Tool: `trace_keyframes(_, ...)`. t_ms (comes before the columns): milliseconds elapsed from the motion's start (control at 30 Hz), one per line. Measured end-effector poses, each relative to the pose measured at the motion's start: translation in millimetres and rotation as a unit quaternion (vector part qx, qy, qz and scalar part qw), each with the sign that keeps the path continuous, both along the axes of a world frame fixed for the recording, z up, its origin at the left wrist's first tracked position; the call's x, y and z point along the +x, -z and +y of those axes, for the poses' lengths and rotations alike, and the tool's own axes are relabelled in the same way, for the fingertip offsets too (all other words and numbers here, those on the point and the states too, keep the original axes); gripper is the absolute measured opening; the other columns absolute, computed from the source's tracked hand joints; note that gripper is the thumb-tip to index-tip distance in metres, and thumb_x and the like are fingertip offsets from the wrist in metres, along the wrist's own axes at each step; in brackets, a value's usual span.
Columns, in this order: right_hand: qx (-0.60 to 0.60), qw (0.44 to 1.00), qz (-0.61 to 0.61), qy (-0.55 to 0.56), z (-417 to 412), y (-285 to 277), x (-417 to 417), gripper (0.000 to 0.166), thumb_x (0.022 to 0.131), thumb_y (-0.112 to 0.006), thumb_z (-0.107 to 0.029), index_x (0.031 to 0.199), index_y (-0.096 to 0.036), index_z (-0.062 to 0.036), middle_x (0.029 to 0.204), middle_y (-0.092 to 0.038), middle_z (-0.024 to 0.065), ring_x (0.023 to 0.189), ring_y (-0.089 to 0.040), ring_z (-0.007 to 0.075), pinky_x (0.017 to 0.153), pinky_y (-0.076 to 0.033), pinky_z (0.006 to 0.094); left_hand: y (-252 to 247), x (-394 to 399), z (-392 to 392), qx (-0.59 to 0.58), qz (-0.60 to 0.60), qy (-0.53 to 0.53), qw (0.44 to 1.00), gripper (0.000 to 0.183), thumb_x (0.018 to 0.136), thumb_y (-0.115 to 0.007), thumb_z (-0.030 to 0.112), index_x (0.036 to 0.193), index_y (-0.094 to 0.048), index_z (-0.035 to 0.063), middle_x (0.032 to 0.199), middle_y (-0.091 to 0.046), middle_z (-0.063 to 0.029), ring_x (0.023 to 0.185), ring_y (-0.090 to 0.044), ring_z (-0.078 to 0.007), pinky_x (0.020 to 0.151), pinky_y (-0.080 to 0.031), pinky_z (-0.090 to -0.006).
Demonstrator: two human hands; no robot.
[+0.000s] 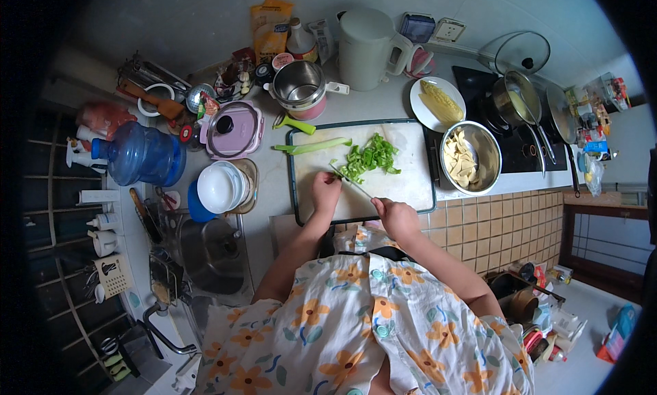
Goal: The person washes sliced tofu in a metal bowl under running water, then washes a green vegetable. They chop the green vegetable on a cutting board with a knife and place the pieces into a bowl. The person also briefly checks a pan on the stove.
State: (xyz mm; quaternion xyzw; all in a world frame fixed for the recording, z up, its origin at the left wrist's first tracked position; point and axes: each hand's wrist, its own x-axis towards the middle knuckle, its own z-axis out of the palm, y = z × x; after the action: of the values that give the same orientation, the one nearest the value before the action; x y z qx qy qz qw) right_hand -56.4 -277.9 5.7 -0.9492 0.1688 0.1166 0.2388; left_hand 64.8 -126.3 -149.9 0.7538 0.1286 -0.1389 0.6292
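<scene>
My right hand (399,218) grips the handle end of a kitchen knife (358,184), its thin blade slanting up and left across the white cutting board (405,195). Beside the blade, the curled fingers of my left hand (327,189) hold down a bit of green vegetable, mostly hidden under them. Chopped green pieces (377,154) lie heaped just beyond the knife. A long pale-green stalk (321,146) rests across the board's upper left edge.
Right of the board stand a steel bowl of sliced pale food (464,161) and a plate with corn (441,102). A green peeler (297,124), a steel pot (299,84) and stacked white bowls (218,187) sit left and behind. A saucepan (516,100) is on the cooktop.
</scene>
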Motion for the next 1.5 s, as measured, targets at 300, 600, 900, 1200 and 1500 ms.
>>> trace_keyframes(300,-0.04,0.998,0.004,-0.038,7.5,16.5,5.3,0.042,0.098,-0.042,-0.045,0.095,-0.07,-0.0137,0.07,-0.067,0.0161,0.068,-0.065,0.0373,0.063,-0.052,0.0471,39.7,4.8,6.1,0.064,-0.038,0.016,0.997,0.007,0.077,-0.067,0.008,0.08,-0.066,0.0013,0.072,-0.069,-0.0104,0.064,-0.066,-0.0191,0.06,-0.051,-0.0311)
trace_keyframes(600,0.092,0.99,0.0,0.106,-15.2,26.5,-4.3,0.052,0.097,-0.042,-0.053,0.088,-0.069,-0.0092,0.072,-0.065,0.0196,0.072,-0.064,0.0404,0.066,-0.051,0.0483,21.5,11.2,9.4,0.058,-0.152,0.053,0.985,0.022,0.075,-0.065,0.001,0.097,-0.064,0.0009,0.085,-0.068,-0.0142,0.073,-0.067,-0.0239,0.069,-0.052,-0.0323)
trace_keyframes(900,-0.045,0.97,-0.082,0.226,-80.4,20.9,-2.2,0.041,0.096,-0.045,-0.045,0.098,-0.07,-0.0134,0.074,-0.065,0.0225,0.072,-0.063,0.0422,0.066,-0.051,0.0506,-7.9,27.3,-12.8,0.318,-0.194,0.203,0.906,0.051,0.072,-0.069,0.005,0.121,-0.054,0.0042,0.116,-0.057,-0.0208,0.115,-0.049,-0.0353,0.098,-0.042,-0.0411)
trace_keyframes(1200,-0.062,0.988,-0.06,0.127,-51.3,37.1,23.7,0.038,0.096,-0.045,-0.046,0.102,-0.071,-0.0186,0.073,-0.067,0.017,0.068,-0.066,0.0358,0.063,-0.052,0.0464,-14.5,22.6,-38.8,0.208,-0.188,0.268,0.922,0.048,0.074,-0.063,0.001,0.121,-0.058,0.0047,0.11,-0.06,-0.0202,0.11,-0.052,-0.0362,0.098,-0.042,-0.0416)
trace_keyframes(1500,-0.033,0.981,-0.098,0.163,-71.8,27.9,-11.0,0.039,0.096,-0.046,-0.046,0.098,-0.071,-0.0167,0.072,-0.067,0.0157,0.067,-0.065,0.0361,0.061,-0.052,0.0468,-69.9,59.8,-12.2,0.338,-0.355,0.279,0.826,0.04,0.073,-0.068,0.008,0.113,-0.064,0.0099,0.111,-0.06,-0.0114,0.108,-0.053,-0.0312,0.097,-0.041,-0.0408)
